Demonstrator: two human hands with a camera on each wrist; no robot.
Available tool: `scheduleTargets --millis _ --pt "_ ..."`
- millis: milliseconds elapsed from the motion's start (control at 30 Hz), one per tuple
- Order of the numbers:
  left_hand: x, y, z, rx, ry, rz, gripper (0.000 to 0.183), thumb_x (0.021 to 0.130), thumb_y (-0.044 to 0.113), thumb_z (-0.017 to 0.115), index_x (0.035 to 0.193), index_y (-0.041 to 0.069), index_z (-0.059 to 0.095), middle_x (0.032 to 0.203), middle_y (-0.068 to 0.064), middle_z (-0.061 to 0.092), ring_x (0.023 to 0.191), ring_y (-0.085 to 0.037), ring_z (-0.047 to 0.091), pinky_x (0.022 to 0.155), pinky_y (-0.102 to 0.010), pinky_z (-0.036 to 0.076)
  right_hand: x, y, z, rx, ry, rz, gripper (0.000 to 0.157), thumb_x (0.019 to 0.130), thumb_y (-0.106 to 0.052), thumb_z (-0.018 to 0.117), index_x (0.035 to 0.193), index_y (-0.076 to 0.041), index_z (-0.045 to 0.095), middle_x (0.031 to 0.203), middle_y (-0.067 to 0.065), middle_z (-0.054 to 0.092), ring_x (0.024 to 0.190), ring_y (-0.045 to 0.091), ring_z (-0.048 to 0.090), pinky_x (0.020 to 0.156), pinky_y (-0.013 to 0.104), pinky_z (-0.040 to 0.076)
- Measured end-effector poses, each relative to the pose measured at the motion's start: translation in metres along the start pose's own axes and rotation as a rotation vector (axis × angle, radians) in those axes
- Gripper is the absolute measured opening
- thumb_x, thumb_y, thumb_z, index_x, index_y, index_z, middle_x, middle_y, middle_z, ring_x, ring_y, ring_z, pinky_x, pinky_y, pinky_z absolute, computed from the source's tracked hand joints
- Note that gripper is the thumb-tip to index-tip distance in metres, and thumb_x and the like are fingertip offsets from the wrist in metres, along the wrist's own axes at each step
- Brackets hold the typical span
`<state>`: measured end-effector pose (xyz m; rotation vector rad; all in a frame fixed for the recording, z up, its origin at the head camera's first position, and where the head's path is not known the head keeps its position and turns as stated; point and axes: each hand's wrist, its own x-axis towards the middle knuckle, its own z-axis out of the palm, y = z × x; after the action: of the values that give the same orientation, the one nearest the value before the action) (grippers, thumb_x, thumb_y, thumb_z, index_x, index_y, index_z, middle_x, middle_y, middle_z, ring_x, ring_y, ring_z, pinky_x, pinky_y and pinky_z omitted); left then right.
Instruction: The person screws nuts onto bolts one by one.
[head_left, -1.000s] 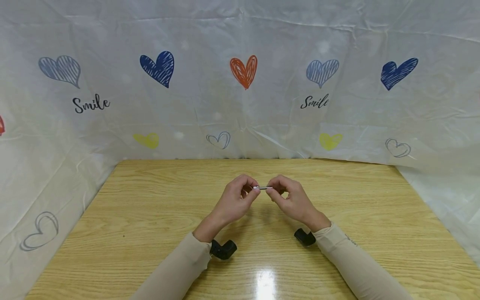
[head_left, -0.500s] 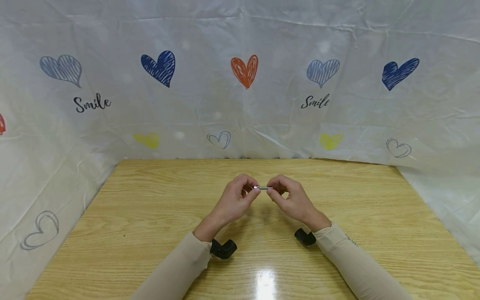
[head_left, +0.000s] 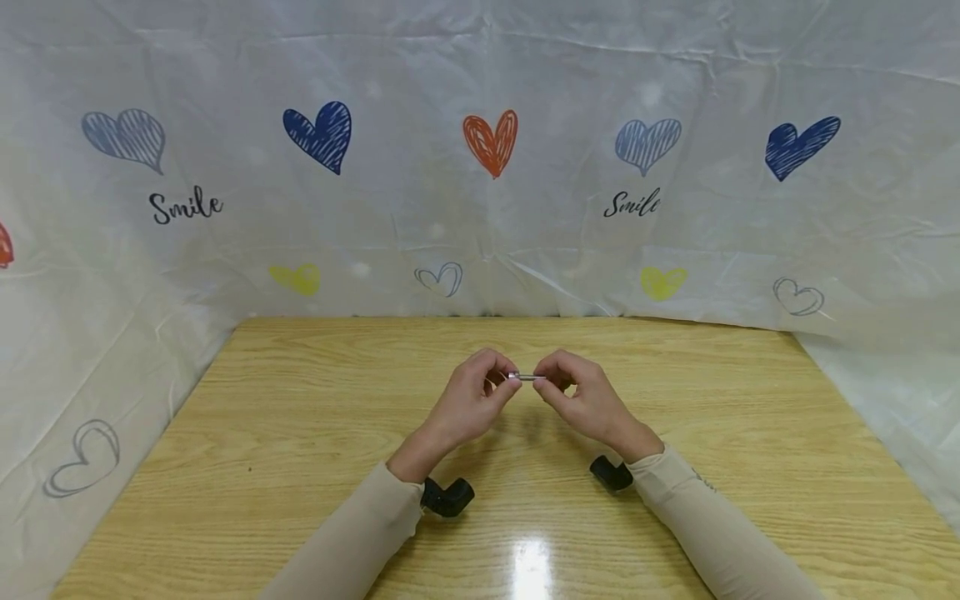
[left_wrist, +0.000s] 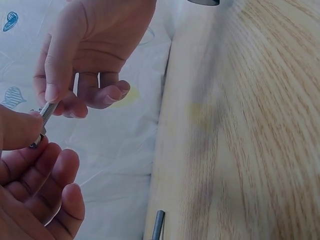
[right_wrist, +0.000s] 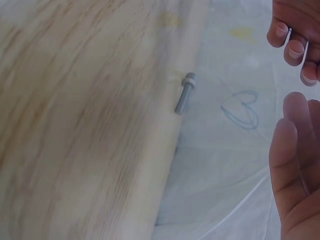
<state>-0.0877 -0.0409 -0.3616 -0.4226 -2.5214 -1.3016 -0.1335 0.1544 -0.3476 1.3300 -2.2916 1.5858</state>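
Note:
In the head view my left hand and right hand meet over the middle of the table, with a small silver bolt lying level between them. The thumb and fingers of the left hand pinch its thicker end, where a nut shows partly under the thumb. From the other side, the right hand pinches the threaded shank; its other fingers are bent loosely. A second bolt, with a nut near one end, shows beyond the hands in the right wrist view. Part of it appears in the left wrist view.
The wood-grain table reaches back to a white cloth printed with hearts and "Smile". Cloth also hangs along both sides. Black wrist mounts stick out below the beige sleeves.

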Motion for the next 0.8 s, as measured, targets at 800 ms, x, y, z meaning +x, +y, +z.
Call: scheduleTargets --millis 800 --pt "-0.002 -0.005 -0.012 0.091 -0.074 -0.042 0.007 0.094 0.020 0.063 0.097 0.013 0.063 0.095 0.004 0.058 0.082 -0.011 0.054 0.069 -0.029 0.047 0.002 0.041 0.012 -0.028 -0.050 0.064 0.004 0.094 -0.015 0.063 0.097 -0.017 0.064 0.088 -0.007 0.061 0.072 0.014 0.056 0.064 0.033 0.048"
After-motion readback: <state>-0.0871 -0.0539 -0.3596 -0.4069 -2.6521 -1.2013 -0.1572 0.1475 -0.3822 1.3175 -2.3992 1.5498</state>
